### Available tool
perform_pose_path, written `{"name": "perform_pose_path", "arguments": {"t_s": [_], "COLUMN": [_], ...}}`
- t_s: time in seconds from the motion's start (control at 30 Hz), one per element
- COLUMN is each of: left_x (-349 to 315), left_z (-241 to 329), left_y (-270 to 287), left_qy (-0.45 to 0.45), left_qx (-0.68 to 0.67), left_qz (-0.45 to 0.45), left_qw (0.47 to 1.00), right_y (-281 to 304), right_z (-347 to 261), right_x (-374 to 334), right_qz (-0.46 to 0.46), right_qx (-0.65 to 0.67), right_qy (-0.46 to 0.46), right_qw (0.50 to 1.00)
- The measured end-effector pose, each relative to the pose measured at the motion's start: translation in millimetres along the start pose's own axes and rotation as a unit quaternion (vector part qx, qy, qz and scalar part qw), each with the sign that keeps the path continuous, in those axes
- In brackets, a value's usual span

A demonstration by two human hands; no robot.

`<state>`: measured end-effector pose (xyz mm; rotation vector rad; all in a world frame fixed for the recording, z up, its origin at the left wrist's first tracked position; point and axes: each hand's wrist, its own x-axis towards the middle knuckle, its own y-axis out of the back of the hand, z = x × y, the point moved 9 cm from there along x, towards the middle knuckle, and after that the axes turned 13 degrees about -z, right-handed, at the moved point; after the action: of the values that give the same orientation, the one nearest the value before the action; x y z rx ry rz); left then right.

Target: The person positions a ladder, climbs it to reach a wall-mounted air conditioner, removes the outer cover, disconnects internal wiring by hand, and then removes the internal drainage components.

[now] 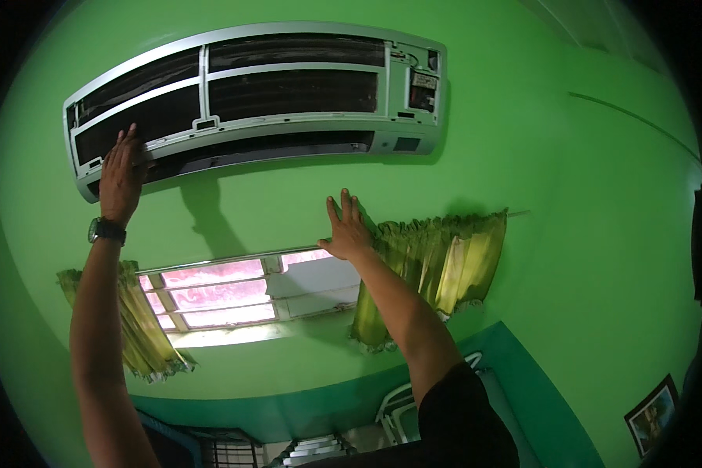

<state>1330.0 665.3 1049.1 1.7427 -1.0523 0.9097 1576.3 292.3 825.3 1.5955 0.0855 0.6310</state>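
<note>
A white split air conditioner [288, 122] is mounted high on the green wall, its inner frame exposed. Dark mesh filters [292, 92] fill the openings, and a small compartment [423, 92] at the right end shows inner parts. My left hand [122, 178], with a dark watch [106, 231] on the wrist, reaches up and lies flat against the unit's lower left edge, fingers stretched. Below the unit, my right hand [348, 232] is raised in front of the wall with spread fingers, holding nothing. It appears apart from the unit.
A louvred window [218, 292] sits under the unit, with yellow-green curtains [437, 269] hanging on a rod at both sides. Lower down stand a white-framed chair [402, 409] and a dark rack [230, 452]. A framed picture [652, 413] hangs at the far right.
</note>
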Motion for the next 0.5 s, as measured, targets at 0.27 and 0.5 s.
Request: {"name": "perform_pose_path", "arguments": {"t_s": [0.27,0.5], "left_x": [3.4,-1.6], "left_z": [0.8,7.5], "left_y": [-2.6,-5.4], "left_qy": [0.044,0.034], "left_qx": [0.016,0.001], "left_qz": [-0.054,-0.031], "left_qw": [0.997,0.999], "right_y": [26.1,54.4], "right_z": [14.3,37.0], "right_x": [-2.5,16.3], "right_qz": [0.140,0.208], "right_qx": [0.160,0.744], "right_qy": [0.053,0.062], "right_qw": [0.976,0.632]}}
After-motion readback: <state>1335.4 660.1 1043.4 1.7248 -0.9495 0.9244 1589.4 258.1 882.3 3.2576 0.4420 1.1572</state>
